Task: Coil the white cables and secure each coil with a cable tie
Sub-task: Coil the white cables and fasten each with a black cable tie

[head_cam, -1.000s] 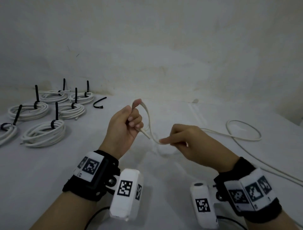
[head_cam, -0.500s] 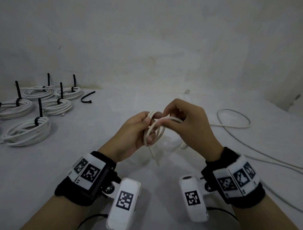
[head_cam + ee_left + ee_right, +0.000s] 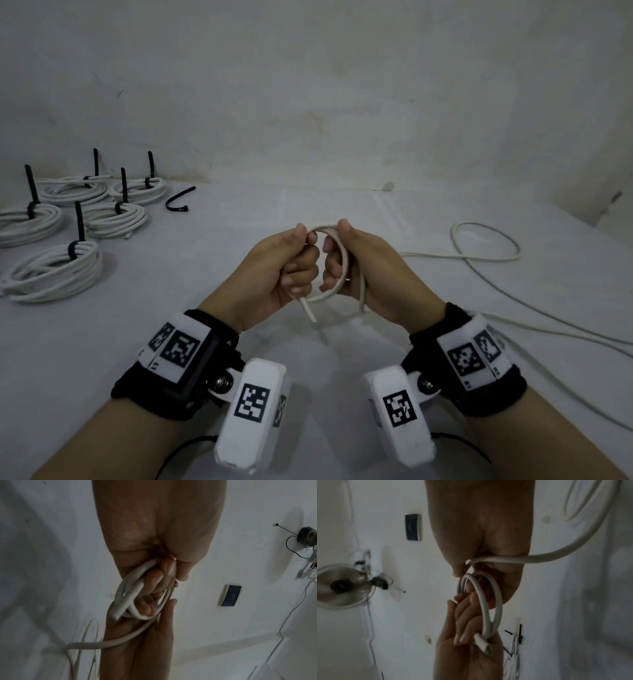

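While both hands (image 3: 318, 270) grip the white cable (image 3: 342, 253), curled fingers (image 3: 301, 274) hide its crossings.

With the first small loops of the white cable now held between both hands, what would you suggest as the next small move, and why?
Probably let the right hand slide out along the slack and bring another turn back to the left hand. Only a couple of loops of the white cable are gathered, most of it lies loose on the table, and the spare cable tie waits near the finished coils.
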### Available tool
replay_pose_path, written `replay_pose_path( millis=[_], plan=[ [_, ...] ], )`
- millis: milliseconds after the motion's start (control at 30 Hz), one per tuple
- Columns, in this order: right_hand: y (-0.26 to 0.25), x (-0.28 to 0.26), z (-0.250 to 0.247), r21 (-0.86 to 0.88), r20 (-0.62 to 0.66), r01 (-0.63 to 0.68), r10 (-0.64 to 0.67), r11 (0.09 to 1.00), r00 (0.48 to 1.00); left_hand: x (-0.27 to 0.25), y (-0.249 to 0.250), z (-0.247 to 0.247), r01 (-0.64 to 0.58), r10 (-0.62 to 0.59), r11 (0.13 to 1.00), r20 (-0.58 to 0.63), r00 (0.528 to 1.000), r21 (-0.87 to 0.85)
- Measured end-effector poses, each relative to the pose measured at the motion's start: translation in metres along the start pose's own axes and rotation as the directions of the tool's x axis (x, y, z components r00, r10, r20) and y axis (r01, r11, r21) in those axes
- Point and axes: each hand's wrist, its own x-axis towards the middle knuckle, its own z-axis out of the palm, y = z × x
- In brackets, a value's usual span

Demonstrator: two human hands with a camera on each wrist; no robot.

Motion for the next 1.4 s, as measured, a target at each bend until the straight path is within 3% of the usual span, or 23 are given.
replay_pose_path(
  millis=[133,367,567,667,767,833,900,967,1067,1167,1300,1400],
  plan=[
    [-0.005,0.0,0.001,0.231,0.06,-0.082,0.07,0.969,0.996,0.001,0.003,0.0,0.027,-0.028,0.999,-0.013,1.0,-0.041],
    [-0.009,-0.001,0.0,0.098,0.095,-0.078,0.069,0.992,0.993,0.001,0.007,0.0,0.027,-0.017,0.99,-0.072,0.997,0.141],
    [-0.013,0.0,0.003,0.031,0.102,-0.082,0.079,0.996,0.992,0.0,0.011,-0.003,0.009,0.007,0.985,-0.089,0.996,0.174],
    [-0.011,-0.002,0.004,0.035,0.042,-0.053,0.052,0.998,0.998,-0.001,0.008,0.001,0.002,0.011,0.986,-0.073,0.997,0.168],
    [-0.007,0.0,0.003,0.137,-0.04,-0.008,0.014,0.99,0.999,0.002,0.001,-0.006,0.197,-0.178,0.965,-0.117,0.977,0.172],
    [-0.006,0.002,0.003,0.267,-0.059,0.036,-0.021,0.963,0.998,0.003,-0.006,-0.012,0.414,-0.39,0.891,-0.152,0.908,0.188],
    [-0.006,0.003,0.007,0.366,-0.05,0.071,-0.056,0.928,0.997,0.001,-0.013,-0.01,0.558,-0.556,0.802,-0.078,0.828,0.212],
    [-0.004,0.002,0.014,0.42,-0.029,0.082,-0.076,0.904,0.997,-0.001,-0.019,-0.004,0.585,-0.606,0.778,0.025,0.795,0.23],
    [0.0,0.0,0.023,0.443,-0.004,0.085,-0.093,0.892,0.996,-0.002,-0.027,0.006,0.494,-0.509,0.853,0.06,0.859,0.17],
    [0.003,-0.001,0.026,0.438,-0.034,0.124,-0.122,0.89,0.992,0.0,-0.027,0.006,0.381,-0.381,0.919,-0.016,0.924,0.099],
    [0.002,0.001,0.023,0.478,-0.178,0.227,-0.16,0.849,0.971,0.007,-0.016,-0.005,0.283,-0.279,0.959,-0.184,0.942,-0.003],
    [-0.001,0.002,0.017,0.443,-0.306,0.292,-0.163,0.847,0.938,0.007,-0.004,-0.007,0.114,-0.097,0.992,-0.265,0.959,0.051]
  ],
)
